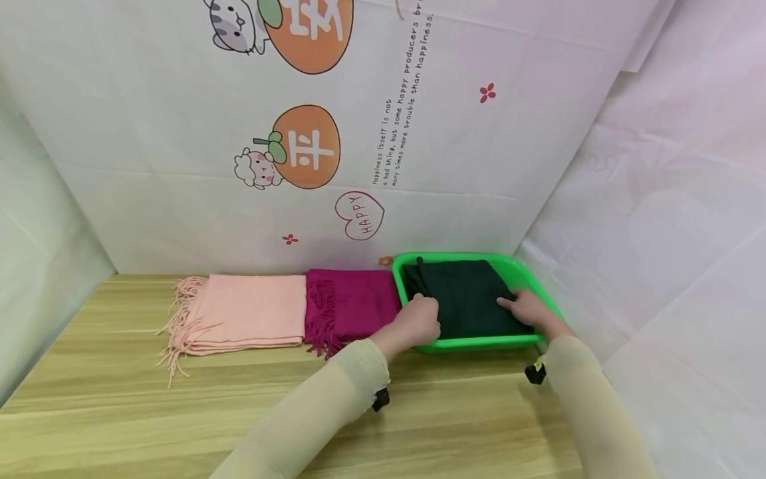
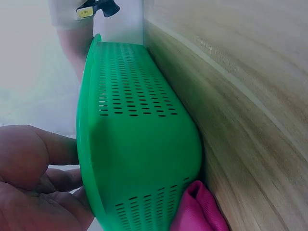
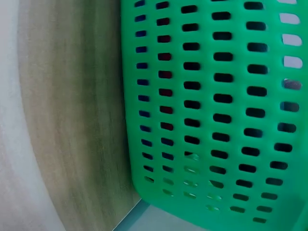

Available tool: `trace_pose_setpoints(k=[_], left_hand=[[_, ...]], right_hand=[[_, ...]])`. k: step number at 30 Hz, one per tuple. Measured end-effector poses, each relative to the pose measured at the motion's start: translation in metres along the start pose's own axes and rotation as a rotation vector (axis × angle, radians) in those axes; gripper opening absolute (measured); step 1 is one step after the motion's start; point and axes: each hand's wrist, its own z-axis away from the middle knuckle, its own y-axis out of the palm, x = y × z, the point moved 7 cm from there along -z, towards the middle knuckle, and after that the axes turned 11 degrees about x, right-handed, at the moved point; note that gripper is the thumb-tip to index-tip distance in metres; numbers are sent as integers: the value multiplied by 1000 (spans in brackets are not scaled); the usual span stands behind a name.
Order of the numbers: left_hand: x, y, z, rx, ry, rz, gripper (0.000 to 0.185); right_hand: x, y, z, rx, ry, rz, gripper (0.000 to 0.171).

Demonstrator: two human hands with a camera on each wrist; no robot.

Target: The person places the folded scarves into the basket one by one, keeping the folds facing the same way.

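So both your hands are in the shallow green plastic basket with slotted walls (image 1: 526, 276), sitting lower right of centre in the head view, pushed up against the folded magenta fringed scarf (image 1: 353, 306). Inside it lies the folded dark green scarf (image 1: 463, 296), filling most of the basket.

Your left hand (image 1: 415, 322) is at the scarf's left edge with the fingers curled over; looks like it's gripping the fabric there, though the fingertips are hidden. Your right hand (image 1: 529, 309) lies flatter on the scarf's right side, fingers fairly straight, resting on it rather than pinching.

My guess is this thing handles soft, light and floppy, so it'll sag and unfold if you grab one corner. Better to take both side edges of the fold together. The folded pale pink fringed scarf (image 1: 251, 313) lies further left on the light wooden tabletop (image 1: 149, 412).
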Motion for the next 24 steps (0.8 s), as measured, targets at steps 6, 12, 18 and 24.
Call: trace_pose_setpoints(k=[6, 12, 18, 24], left_hand=[[-5, 4, 2, 13, 3, -64, 46], [-7, 8, 4, 28, -4, -68, 49], [-15, 14, 10, -4, -35, -249, 47], [-29, 22, 19, -36, -122, -525, 35]], right_hand=[[0, 3, 3, -6, 2, 22, 80], [-4, 6, 5, -3, -5, 29, 81], [-4, 12, 9, -12, -15, 75, 80], [2, 15, 11, -34, -25, 163, 74]])
